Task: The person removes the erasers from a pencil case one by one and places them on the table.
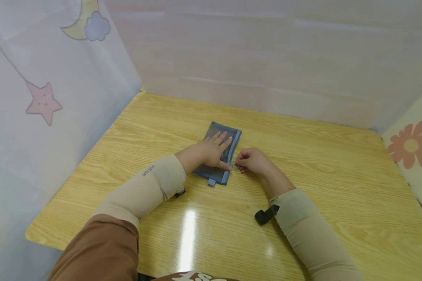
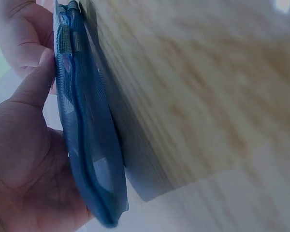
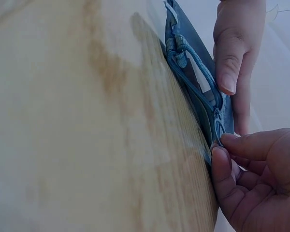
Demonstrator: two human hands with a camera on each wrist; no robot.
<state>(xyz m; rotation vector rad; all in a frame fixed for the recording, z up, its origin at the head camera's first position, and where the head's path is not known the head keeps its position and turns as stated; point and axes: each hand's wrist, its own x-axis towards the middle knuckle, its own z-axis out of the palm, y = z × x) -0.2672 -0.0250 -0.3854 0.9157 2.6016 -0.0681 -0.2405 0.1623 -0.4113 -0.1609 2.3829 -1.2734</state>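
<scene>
A blue zip pouch (image 1: 225,128) with a see-through mesh face lies on the table. My left hand (image 1: 212,152) rests flat on it, fingers spread and thumb by the zipped edge. On the right side of the pouch, my right hand (image 1: 253,160) pinches the zipper pull (image 3: 219,129) between thumb and forefinger. In the right wrist view the zipper (image 3: 195,87) gapes above the slider, and something pale shows inside, too little to identify. The left wrist view shows the pouch (image 2: 101,179) edge-on beside my left palm (image 2: 24,150).
The wooden table (image 1: 337,175) extends around the pouch on every side. A printed cloth wall (image 1: 267,58) stands along its back edge, with others at left and right. Black wrist cameras sit on both sleeves, the right one (image 1: 265,215) close to the tabletop.
</scene>
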